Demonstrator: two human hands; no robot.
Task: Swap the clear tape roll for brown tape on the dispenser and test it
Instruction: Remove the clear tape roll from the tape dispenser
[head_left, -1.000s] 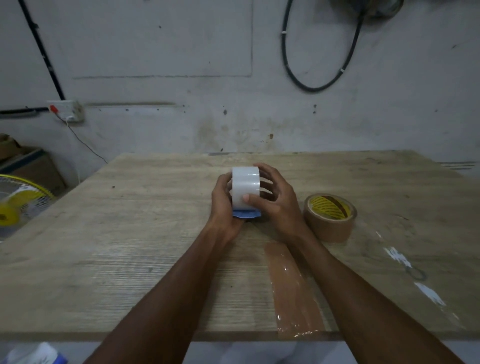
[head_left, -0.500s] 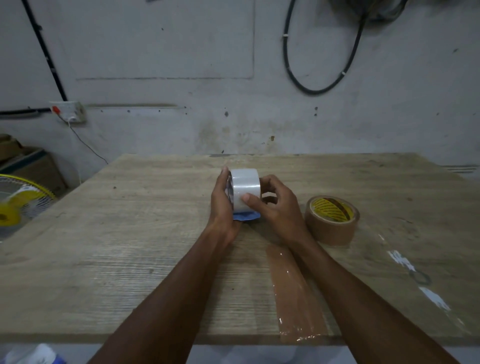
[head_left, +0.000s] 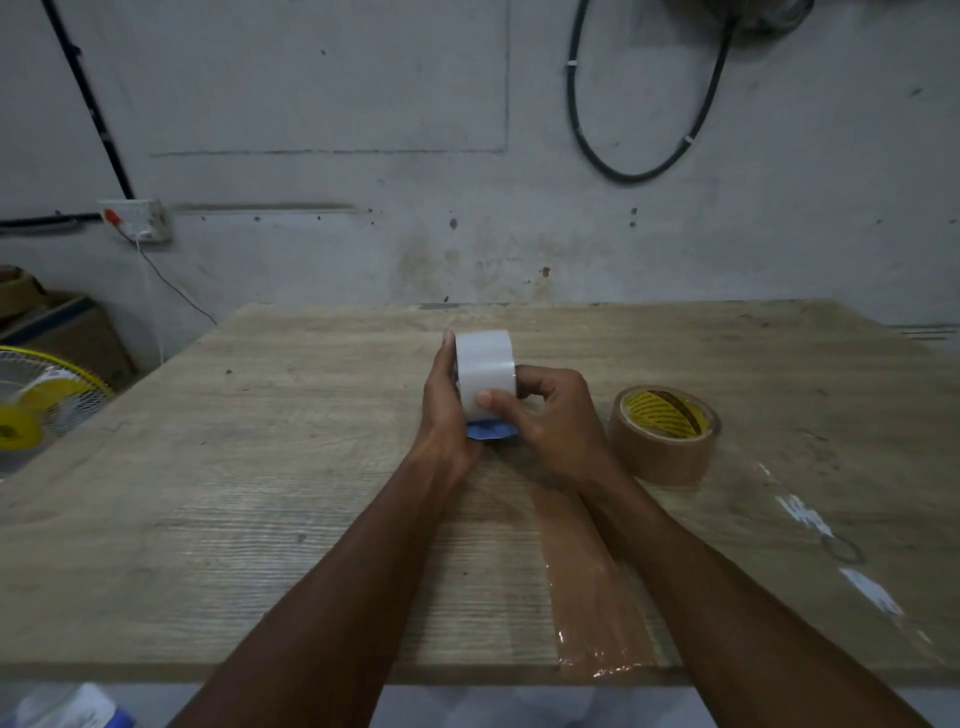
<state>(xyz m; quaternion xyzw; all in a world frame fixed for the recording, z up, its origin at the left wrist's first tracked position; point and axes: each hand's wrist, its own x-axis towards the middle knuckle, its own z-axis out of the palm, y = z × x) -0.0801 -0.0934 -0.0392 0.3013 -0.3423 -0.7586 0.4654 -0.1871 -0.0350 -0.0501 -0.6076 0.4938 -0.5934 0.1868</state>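
I count two rolls: one clear tape roll (head_left: 485, 370) at the surface (head_left: 260, 467) centre, seated on a blue dispenser (head_left: 488, 431), and one brown tape roll (head_left: 664, 435) lying flat at its 3 o'clock. My left hand (head_left: 444, 410) presses flat against the clear roll's side while my right hand (head_left: 550, 415) pinches it, thumb on its face. One brown tape strip (head_left: 592, 587) is stuck down at 6 o'clock.

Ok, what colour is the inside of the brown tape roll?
Yellow with black print, on the brown tape roll, head view.

**Count of things in view**

Two tape rolls — one clear tape roll (head_left: 485, 371), one brown tape roll (head_left: 664, 435). Two hands — left hand (head_left: 442, 415), right hand (head_left: 550, 421). One blue dispenser (head_left: 491, 431), one brown tape strip (head_left: 587, 582), one fan (head_left: 39, 402), one surface (head_left: 234, 493).
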